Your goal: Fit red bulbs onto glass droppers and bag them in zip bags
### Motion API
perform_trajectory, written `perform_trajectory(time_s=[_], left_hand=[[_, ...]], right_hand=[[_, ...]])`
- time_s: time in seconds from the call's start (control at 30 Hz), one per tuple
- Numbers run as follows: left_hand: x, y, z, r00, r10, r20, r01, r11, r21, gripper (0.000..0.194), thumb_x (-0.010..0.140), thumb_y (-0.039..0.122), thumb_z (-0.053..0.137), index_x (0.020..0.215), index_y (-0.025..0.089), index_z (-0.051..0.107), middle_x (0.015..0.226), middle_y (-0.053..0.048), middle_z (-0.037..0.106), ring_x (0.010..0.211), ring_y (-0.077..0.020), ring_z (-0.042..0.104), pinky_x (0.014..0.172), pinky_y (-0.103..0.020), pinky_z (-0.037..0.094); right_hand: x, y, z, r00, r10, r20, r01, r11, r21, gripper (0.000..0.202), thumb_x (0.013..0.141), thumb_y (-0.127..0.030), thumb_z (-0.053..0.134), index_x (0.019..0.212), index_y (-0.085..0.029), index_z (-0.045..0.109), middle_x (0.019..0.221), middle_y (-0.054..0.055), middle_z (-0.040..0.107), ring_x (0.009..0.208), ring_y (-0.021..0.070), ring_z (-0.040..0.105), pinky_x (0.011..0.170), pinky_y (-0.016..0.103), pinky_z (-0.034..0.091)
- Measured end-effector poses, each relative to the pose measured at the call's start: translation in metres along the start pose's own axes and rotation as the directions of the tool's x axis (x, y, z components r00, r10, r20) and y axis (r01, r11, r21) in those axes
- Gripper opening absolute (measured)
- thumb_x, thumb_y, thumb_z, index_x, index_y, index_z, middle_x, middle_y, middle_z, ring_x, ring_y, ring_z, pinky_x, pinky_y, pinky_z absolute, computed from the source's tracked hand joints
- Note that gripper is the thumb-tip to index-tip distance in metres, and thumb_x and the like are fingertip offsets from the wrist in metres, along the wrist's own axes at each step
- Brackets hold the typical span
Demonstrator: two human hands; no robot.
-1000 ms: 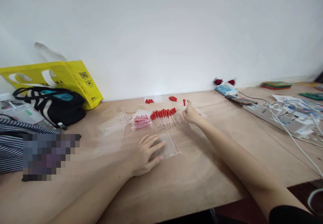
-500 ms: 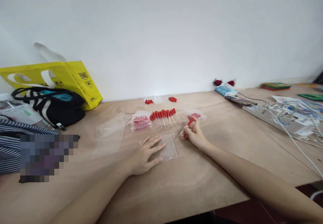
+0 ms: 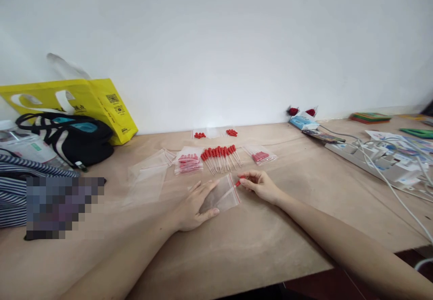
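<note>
My left hand (image 3: 196, 206) lies with its fingers spread on the left part of a clear zip bag (image 3: 223, 197) with a red-edged opening. My right hand (image 3: 260, 185) pinches the red end of a red-topped dropper (image 3: 238, 182) at the bag's right edge, and the dropper's thin clear tube lies inside the bag. Beyond the hands a row of red-topped droppers (image 3: 219, 155) is fanned out. Left of that row is a stack of filled bags (image 3: 188, 161); to its right lies another filled bag (image 3: 260, 155).
Flat clear bags (image 3: 149, 178) lie left of the stack. Two small groups of red tops (image 3: 199, 135) are near the wall. A yellow bag (image 3: 108, 106) and black bag (image 3: 91, 144) stand left; a power strip (image 3: 372, 164) with cables lies right.
My right hand has moved left and slightly nearer, and the dropper's tube has gone into the bag. My left hand has stayed on the bag, whose opening side has risen slightly.
</note>
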State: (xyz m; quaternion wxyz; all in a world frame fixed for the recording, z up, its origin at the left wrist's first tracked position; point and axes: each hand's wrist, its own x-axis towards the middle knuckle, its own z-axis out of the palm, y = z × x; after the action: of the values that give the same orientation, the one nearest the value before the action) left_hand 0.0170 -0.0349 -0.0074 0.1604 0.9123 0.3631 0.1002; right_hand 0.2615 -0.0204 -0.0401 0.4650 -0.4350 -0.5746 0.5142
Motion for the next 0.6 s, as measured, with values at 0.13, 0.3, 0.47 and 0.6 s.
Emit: perform_trajectory(time_s=[0.13,0.3,0.47,0.6], left_hand=[[0.003,0.001,0.003,0.996,0.037,-0.075,-0.037,0.999,0.008,0.049,0.079,0.041,0.051,0.123,0.02,0.043,0.13,-0.01,0.045,0.12,-0.0253,0.039,0.1,-0.046,0.031],[0.007,0.001,0.007,0.995,0.066,-0.08,-0.068,0.998,-0.016,0.043,0.08,0.038,0.051,0.118,0.019,0.049,0.123,-0.008,0.053,0.116,-0.0233,0.045,0.102,-0.046,0.028],[0.011,0.001,0.011,0.997,0.046,-0.058,-0.048,0.999,-0.026,0.045,0.081,0.039,0.049,0.121,0.019,0.046,0.126,-0.008,0.051,0.119,-0.0227,0.043,0.104,-0.047,0.025],[0.015,0.004,0.013,0.996,0.029,-0.084,-0.032,0.999,-0.027,0.043,0.082,0.039,0.049,0.12,0.02,0.048,0.125,-0.007,0.052,0.118,-0.0232,0.043,0.103,-0.047,0.026]], right_hand=[[-0.005,-0.001,-0.003,0.996,-0.005,0.093,0.011,0.998,-0.058,0.037,0.056,-0.04,0.074,0.08,-0.015,0.06,0.049,-0.007,0.047,0.042,0.0038,0.033,0.042,0.019,0.025],[-0.007,-0.005,-0.002,0.99,-0.016,0.14,0.033,0.992,-0.123,0.032,0.052,-0.037,0.076,0.068,-0.016,0.058,0.043,-0.009,0.041,0.038,0.0026,0.024,0.038,0.019,0.016],[-0.006,-0.011,0.003,0.983,0.03,0.183,-0.015,0.997,-0.08,0.035,0.051,-0.039,0.076,0.065,-0.015,0.055,0.058,-0.004,0.056,0.04,0.0017,0.035,0.038,0.016,0.025],[-0.007,-0.011,0.008,0.954,0.163,0.25,-0.158,0.987,-0.042,0.041,0.052,-0.045,0.074,0.069,-0.017,0.049,0.063,-0.003,0.059,0.041,0.0041,0.045,0.036,0.016,0.03]])
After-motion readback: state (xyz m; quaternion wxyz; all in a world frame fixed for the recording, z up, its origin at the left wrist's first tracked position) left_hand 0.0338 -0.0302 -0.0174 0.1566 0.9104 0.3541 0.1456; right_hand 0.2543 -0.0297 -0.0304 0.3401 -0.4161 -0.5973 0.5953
